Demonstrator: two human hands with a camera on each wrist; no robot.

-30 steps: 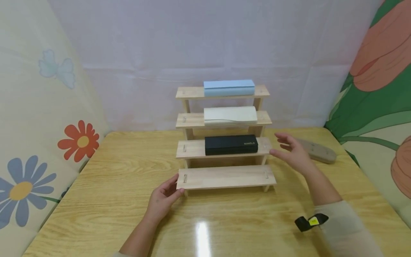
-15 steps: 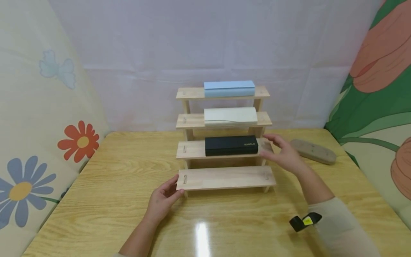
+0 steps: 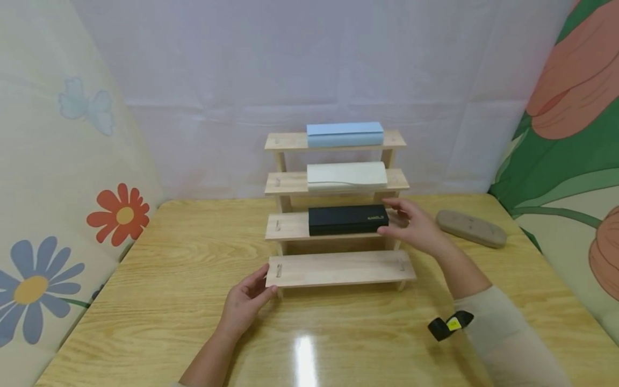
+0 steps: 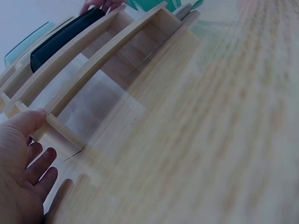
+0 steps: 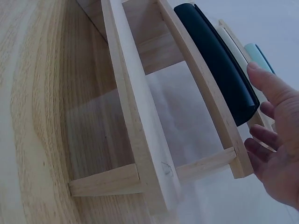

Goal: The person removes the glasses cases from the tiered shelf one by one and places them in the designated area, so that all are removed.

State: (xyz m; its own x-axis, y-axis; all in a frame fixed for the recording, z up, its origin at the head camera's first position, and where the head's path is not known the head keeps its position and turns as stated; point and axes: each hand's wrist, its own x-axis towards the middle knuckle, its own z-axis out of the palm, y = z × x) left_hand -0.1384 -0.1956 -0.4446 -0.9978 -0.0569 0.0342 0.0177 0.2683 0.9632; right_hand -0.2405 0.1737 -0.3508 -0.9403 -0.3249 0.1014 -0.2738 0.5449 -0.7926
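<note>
We record: black case [image 3: 345, 220], on second-lowest shelf [image 3: 288, 226], nearer its right edge; right hand [image 3: 420, 230], unclenched, at the case's right end, contact unclear; left hand [image 3: 244, 305], gripping lowest shelf [image 3: 338, 269] by its left edge.

A stepped rack [image 3: 284, 202] stands on the desk [image 3: 169, 301] before me, with a cloth [image 3: 242, 64] behind it. The first case [image 3: 345, 135] lies on the top shelf [image 3: 286, 141], the second case [image 3: 346, 176] on the second shelf [image 3: 295, 184] down, the third case [image 3: 348, 220] on the third shelf [image 3: 295, 228]. The lowest shelf [image 3: 338, 269] is nearest me, my left hand [image 3: 245, 302] at its left end. My right hand [image 3: 414, 224] is at the third case's right end. On the desk, right of the rack and beyond that hand, lies the fourth case [image 3: 471, 228].
</note>
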